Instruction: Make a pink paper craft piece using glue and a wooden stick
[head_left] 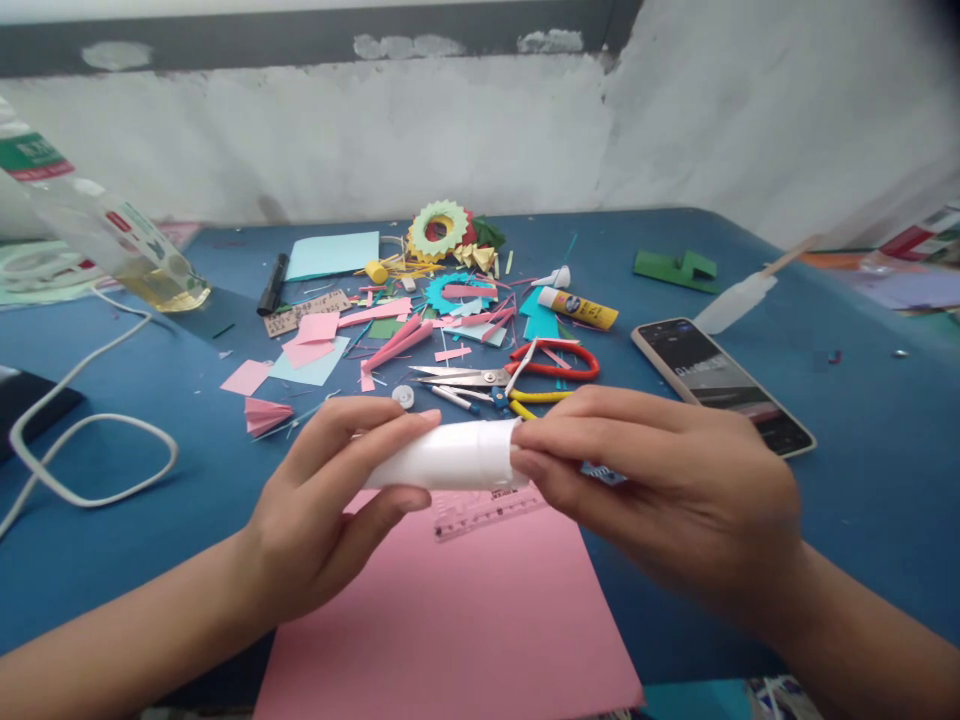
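A white tube [457, 455] lies level between both hands, above a pink sheet [465, 620]. My left hand [330, 500] wraps its fingers and thumb round the tube's left part. At the tube's right end, my right hand [645, 480] pinches the rim between thumb and fingers. Beneath the tube a clear ruler [487, 510] rests on the pink sheet. Just beyond the hands are red-handled scissors [555, 360], a pair with yellow handles [536, 397] and a small white disc [403, 397].
Paper scraps [315, 335] and a yellow glue stick [577, 308] lie mid-table. A phone [720, 385] and white bottle [737, 303] are at right. On the left stand a clear bottle [142, 240] and a white cable [97, 410]. A wall closes the back.
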